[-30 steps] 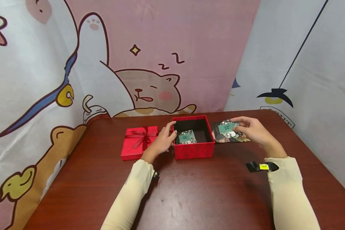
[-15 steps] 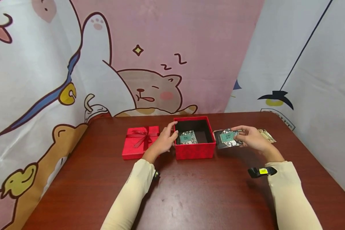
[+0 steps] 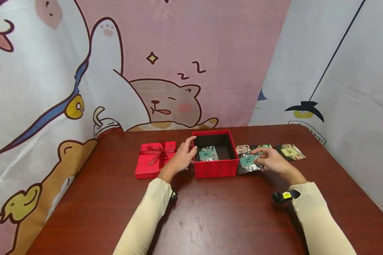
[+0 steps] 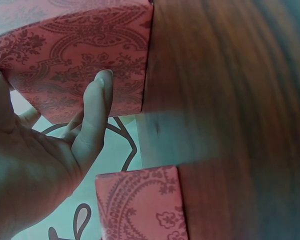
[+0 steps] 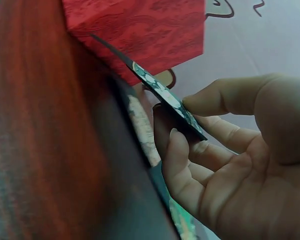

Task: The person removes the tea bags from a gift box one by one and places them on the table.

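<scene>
In the head view, a red gift box (image 3: pixel 216 168) with a black inside stands lidless on the table. A flat packet (image 3: pixel 208 153) with a green label lies inside it. My left hand (image 3: pixel 181 156) rests against the box's left wall, fingertips at the rim. The left wrist view shows one finger (image 4: pixel 96 105) lying along the patterned outer wall. My right hand (image 3: pixel 272 162) pinches a dark flat packet (image 3: pixel 248 161) with a green label, just right of the box. The right wrist view shows that packet tilted between thumb and fingers, above other packets.
A red lid (image 3: pixel 148 170) with a ribbon bow lies left of the box. Right of the box lie a pinkish-label packet (image 3: pixel 243 148), a partly hidden green one (image 3: pixel 265 146) and a yellow-label one (image 3: pixel 289 151). A cartoon-printed cloth (image 3: pixel 236 71) hangs behind the table.
My right hand has brought the pinched packet down and nearer to me, and the packets behind it have come into view. My left hand has stayed at the box.
</scene>
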A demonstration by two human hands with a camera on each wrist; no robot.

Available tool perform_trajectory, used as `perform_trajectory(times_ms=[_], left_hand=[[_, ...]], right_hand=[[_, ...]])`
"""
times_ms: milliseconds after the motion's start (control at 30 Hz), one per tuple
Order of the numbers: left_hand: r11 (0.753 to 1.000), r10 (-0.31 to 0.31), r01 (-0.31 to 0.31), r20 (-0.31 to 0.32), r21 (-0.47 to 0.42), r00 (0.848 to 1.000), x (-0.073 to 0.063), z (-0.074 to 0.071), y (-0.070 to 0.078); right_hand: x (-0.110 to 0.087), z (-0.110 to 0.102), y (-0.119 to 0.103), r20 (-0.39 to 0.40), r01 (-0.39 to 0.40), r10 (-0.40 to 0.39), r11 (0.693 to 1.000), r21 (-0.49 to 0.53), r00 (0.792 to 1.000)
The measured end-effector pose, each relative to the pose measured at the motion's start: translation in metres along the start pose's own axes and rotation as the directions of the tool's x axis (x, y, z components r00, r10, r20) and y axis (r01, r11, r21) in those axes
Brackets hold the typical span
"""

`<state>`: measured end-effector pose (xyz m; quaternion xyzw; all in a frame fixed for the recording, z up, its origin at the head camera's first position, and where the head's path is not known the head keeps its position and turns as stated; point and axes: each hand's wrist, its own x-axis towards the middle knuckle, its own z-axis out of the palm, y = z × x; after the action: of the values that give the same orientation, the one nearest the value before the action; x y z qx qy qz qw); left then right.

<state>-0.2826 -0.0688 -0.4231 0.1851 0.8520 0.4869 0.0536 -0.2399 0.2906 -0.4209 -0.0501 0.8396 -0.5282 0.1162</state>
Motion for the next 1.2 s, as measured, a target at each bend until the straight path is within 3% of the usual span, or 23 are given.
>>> perform_trajectory(times_ms=[500,667,933,1200], left_hand=[[1.000,0.001,-0.001,-0.003,0.010,1.000,-0.001,0.001,-0.002],[1.000,0.004,-0.004,-0.004,0.015,1.000,0.000,0.000,0.001],[1.000,0.005,-0.005,-0.009,0.030,1.000,0.001,0.000,0.001],[0.999,-0.005,0.005,-0.006,0.033,1.000,0.000,-0.001,0.002]], right_hand=[[0.002,0.011,0.010,0.036,0.008,-0.007,1.000,-0.018,0.999],[0.001,0.011,0.005,-0.003,0.022,-0.023,0.991,-0.130,1.000],[-0.002,0.007,-0.007,-0.045,0.038,-0.056,0.941,-0.335,0.997],[-0.007,0.000,-0.011,-0.074,-0.002,-0.029,0.923,-0.384,0.997]])
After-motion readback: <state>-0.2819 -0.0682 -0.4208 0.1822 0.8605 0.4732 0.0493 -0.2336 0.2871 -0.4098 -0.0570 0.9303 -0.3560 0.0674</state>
